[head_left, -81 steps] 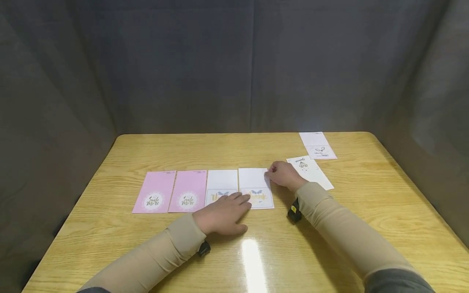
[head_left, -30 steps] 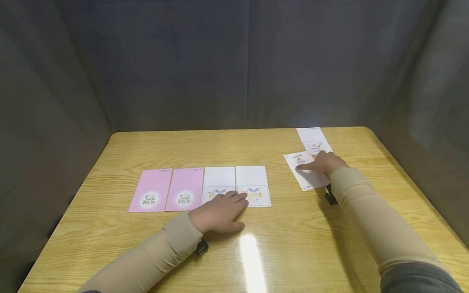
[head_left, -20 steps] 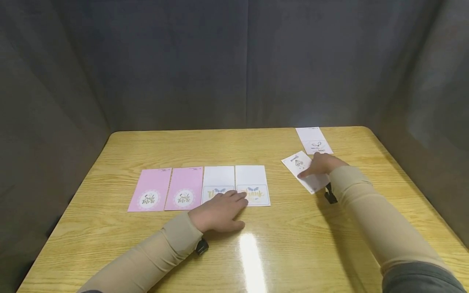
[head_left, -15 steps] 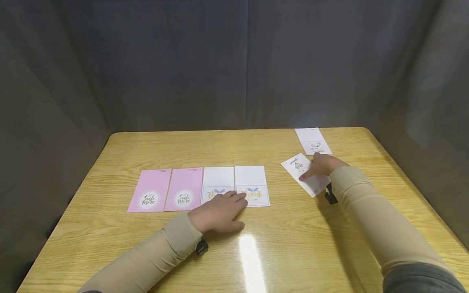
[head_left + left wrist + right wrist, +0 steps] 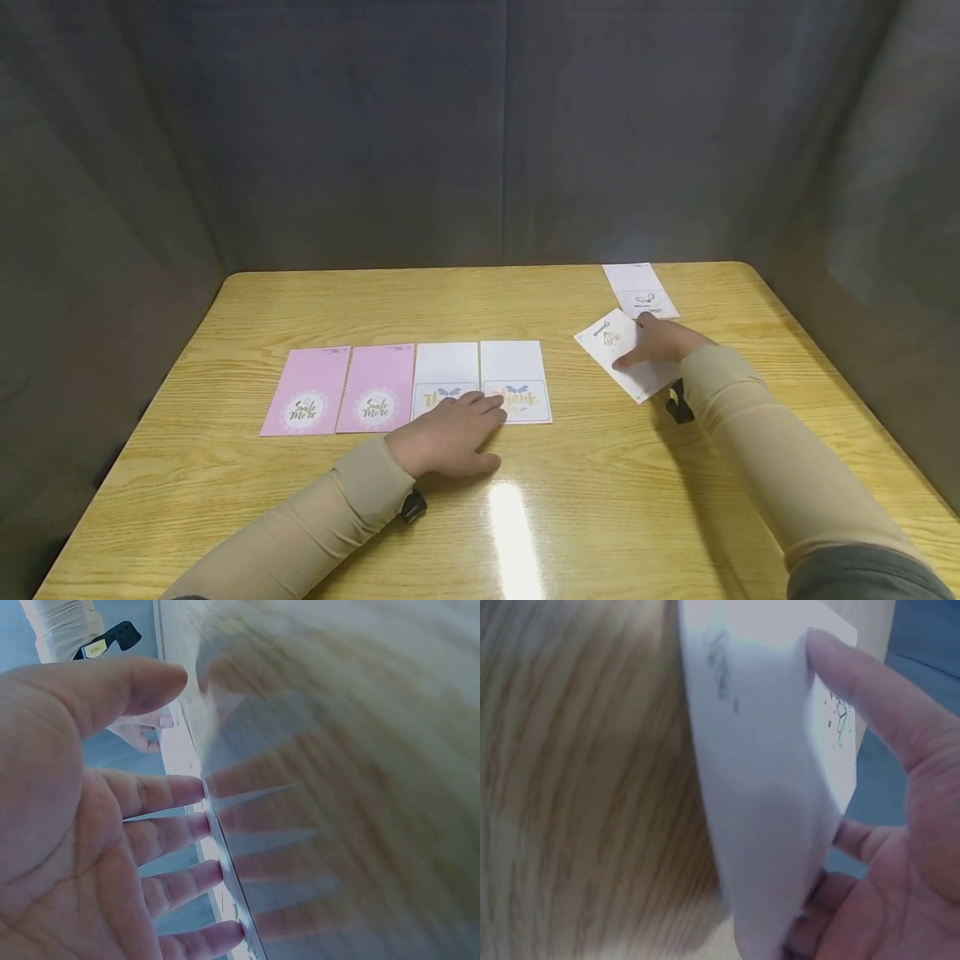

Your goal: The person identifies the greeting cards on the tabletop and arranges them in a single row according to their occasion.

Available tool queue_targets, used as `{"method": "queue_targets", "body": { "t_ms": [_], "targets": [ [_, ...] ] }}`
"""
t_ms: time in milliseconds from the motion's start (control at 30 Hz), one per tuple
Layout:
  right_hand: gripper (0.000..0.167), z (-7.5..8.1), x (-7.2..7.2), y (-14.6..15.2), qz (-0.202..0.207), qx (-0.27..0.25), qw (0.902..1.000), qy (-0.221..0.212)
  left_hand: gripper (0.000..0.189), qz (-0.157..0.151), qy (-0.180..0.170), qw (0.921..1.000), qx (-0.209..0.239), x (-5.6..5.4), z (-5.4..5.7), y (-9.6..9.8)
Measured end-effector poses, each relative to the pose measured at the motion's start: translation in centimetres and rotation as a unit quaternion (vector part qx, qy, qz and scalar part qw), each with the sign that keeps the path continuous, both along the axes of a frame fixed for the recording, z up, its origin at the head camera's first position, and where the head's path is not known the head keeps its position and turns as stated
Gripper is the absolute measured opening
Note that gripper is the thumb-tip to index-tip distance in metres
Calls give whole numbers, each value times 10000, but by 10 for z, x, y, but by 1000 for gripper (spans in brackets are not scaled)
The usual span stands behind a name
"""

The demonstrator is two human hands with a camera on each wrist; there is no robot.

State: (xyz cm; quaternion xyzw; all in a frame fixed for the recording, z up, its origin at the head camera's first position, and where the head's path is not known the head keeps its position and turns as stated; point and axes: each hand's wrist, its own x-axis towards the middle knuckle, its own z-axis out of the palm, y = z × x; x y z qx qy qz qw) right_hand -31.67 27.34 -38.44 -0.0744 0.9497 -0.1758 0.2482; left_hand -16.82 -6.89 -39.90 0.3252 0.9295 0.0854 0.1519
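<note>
My left hand (image 5: pixel 452 433) lies with straight fingers on two white "Thank" cards: the left "Thank" card (image 5: pixel 447 361) and the right "Thank" card (image 5: pixel 513 361). Its fingertips touch their lower part. At the right, my right hand (image 5: pixel 657 342) grips a white card (image 5: pixel 600 344) with a small line drawing, set at a slant on the table. In the right wrist view the thumb (image 5: pixel 877 694) presses the card's face and the other fingers curl at its far edge; the card bows there. A white card with a leaf-like drawing (image 5: pixel 628 277) lies just beyond that hand.
Left of the "Thank" cards lie two pink "Smile More" cards (image 5: pixel 318 372), (image 5: pixel 384 367) in the same row. The wooden table (image 5: pixel 420 308) ends at a dark curtain (image 5: pixel 360 150) behind and at both sides.
My right hand has left the right "Thank" card and moved right onto the white card with the line drawing. That card has turned counterclockwise. My left hand has stayed put.
</note>
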Motion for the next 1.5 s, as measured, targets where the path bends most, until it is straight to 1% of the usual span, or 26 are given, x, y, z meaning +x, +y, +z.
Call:
{"method": "queue_targets", "body": {
  "t_ms": [100, 200, 333, 367, 433, 533, 567, 600, 667, 733, 800, 867, 933, 1033, 1133, 1200, 1233, 1267, 1333, 1433, 1500],
  "targets": [
    [103, 0, -1, 5, 108, -288, 9995, 43, 55, -1, -13, 10000, 7, 0, -1, 0],
    [98, 2, -3, 10, 99, -589, 9981, -118, 55, -8, -3, 10000, -6, 1, -2, 0],
    [93, 8, -4, 16, -83, -1076, 9935, -358, 56, -16, 16, 10000, -37, 2, -2, -1],
    [88, 9, -3, 17, -137, -1198, 9921, -351, 57, -16, 15, 10000, -43, 2, -2, -1],
    [74, 11, -4, 18, -257, -1463, 9885, -277, 57, -12, 10, 10000, -52, 2, -1, -1],
    [42, 12, -2, 17, -220, -1869, 9821, -32, 57, -4, -27, 10000, -76, 2, 1, -1],
    [34, 12, -1, 16, -166, -2003, 9796, 31, 57, -1, -25, 10000, -67, 2, 1, -1],
    [28, 12, 0, 15, -133, -2144, 9766, 40, 57, 2, -27, 10000, -72, 2, 1, -1],
    [23, 13, 2, 12, -61, -2413, 9704, -57, 57, 0, -31, 10000, -77, 2, 1, -1],
    [25, 14, 4, 9, -63, -2604, 9651, -270, 57, 1, -33, 10000, -70, 1, 1, 0],
    [31, 14, 4, 6, -117, -2643, 9633, -459, 57, -2, -25, 10000, -79, 1, 1, 0],
    [38, 15, 4, 3, -157, -2627, 9631, -569, 57, -7, -22, 10000, -84, 1, 1, 0],
    [45, 15, 3, 3, -187, -2587, 9643, -542, 57, -12, -10, 10000, -75, 1, 1, 0],
    [47, 13, 2, 6, -226, -2690, 9625, -288, 57, -31, 23, 10000, -75, 0, 0, 0],
    [38, 14, 2, 13, -310, -2848, 9580, 150, 57, -50, 54, 10000, -64, 0, 0, 0],
    [28, 16, 2, 18, -429, -2858, 9562, 460, 57, -59, 57, 9999, -57, 0, 1, 0],
    [26, 18, 2, 20, -508, -2896, 9541, 566, 57, -63, 52, 10000, -49, 0, 1, 0],
    [27, 20, 3, 21, -595, -2944, 9515, 661, 56, -63, 51, 10000, -44, 0, 1, 0],
    [35, 23, 3, 24, -748, -3021, 9472, 771, 56, -57, 47, 10000, -35, 0, 2, 0],
    [49, 29, 3, 25, -839, -3177, 9415, 746, 54, -36, 35, 10000, -4, 0, 3, 0],
    [52, 32, 3, 24, -756, -3116, 9444, 732, 54, -18, 7, 10000, -4, 0, 3, -1]
  ]
}}
